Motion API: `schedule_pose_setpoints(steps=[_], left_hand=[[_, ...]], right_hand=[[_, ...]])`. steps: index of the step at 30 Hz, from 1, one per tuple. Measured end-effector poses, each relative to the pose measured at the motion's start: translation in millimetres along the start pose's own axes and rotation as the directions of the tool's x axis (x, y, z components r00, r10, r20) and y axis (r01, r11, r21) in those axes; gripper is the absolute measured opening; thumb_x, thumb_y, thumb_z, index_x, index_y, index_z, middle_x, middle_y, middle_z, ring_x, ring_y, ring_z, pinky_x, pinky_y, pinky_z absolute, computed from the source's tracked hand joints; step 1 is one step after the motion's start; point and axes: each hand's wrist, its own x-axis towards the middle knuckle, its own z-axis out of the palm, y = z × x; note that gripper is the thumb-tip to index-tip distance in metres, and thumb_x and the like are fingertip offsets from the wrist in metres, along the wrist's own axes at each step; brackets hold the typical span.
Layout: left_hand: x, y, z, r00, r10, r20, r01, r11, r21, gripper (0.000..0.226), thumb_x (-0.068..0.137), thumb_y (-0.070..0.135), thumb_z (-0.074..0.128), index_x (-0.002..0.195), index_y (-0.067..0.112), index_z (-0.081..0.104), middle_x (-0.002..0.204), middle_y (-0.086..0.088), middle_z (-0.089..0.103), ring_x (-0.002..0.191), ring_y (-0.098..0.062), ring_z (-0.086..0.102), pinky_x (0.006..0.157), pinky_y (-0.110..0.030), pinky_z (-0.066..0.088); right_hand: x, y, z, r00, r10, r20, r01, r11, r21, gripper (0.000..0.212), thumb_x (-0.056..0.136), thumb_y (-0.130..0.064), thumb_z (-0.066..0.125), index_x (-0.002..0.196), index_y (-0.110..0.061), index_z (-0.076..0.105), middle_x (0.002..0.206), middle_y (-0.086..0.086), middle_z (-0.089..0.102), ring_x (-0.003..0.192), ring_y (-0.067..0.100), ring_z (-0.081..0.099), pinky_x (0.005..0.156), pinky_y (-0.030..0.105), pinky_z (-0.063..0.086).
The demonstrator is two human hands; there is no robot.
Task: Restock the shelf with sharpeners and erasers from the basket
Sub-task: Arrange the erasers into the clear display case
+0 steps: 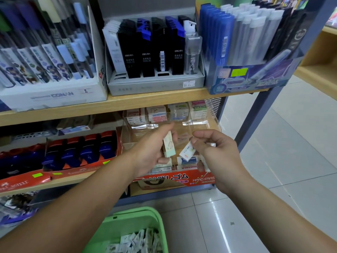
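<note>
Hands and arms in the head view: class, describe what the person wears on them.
The left hand and right hand are ungloved; no ring, watch or bracelet shows. The left forearm and right forearm are bare to the picture's edge, no sleeve in view.

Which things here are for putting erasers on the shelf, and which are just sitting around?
For the job: left hand holding the green-tipped eraser; right hand pinching the white eraser; green basket; clear tray; red eraser box.
Just there: Conan pen box; black and blue lead refills; blue pen cases.
</note>
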Motion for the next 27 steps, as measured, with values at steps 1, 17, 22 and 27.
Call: schedule_pose_setpoints(steps=[1,17,22,27], left_hand=[[-0.1,-2.5,-0.9,0.999,-0.021,0.027,0.023,0.995,-0.101,0.049,0.105,0.056,0.043,0.101,0.010,0.059,0.078,-0.004,0.056,0.061,-0.013,0.058,0.059,-0.032,0.016],[-12.7,0.6,-43.0,0.974,0.091,-0.209,0.006,0.907,0.420,0.014,0.096,0.008,0.070,0.108,0.015,0.071,0.112,-0.011,0.068,0.080,-0.015,0.077,0.076,-0.028,0.064],[-18.6,2.4,-49.4,0.972,0.120,-0.204,0.001,0.858,0.513,0.018,0.098,0.014,0.069,0.112,0.023,0.072,0.095,-0.002,0.068,0.067,-0.008,0.067,0.052,-0.021,0.050],[-16.6,1.8,-52.0,0.990,0.072,-0.121,-0.012,0.900,0.436,0.029,0.100,0.014,0.065,0.123,0.029,0.073,0.114,0.007,0.070,0.100,-0.006,0.065,0.087,-0.024,0.054]], right_hand=[[-0.7,0.8,2.4,1.000,-0.008,0.016,0.008,1.000,-0.006,0.009,0.094,-0.013,0.076,0.100,-0.020,0.078,0.095,0.002,0.079,0.087,0.029,0.078,0.049,0.034,0.056],[-3.6,4.4,11.6,0.997,-0.080,0.025,0.082,0.986,-0.143,0.007,0.095,-0.017,0.075,0.097,-0.023,0.077,0.092,-0.009,0.077,0.085,0.017,0.075,0.047,0.027,0.055],[-4.9,2.2,17.2,0.997,-0.075,0.033,0.079,0.986,-0.146,0.009,0.095,-0.013,0.074,0.098,-0.022,0.076,0.093,-0.009,0.076,0.079,0.010,0.074,0.045,0.025,0.055],[-6.1,3.8,21.1,0.996,-0.073,0.047,0.080,0.982,-0.174,0.011,0.096,-0.010,0.073,0.098,-0.021,0.075,0.094,-0.008,0.075,0.069,-0.001,0.071,0.042,0.023,0.054]])
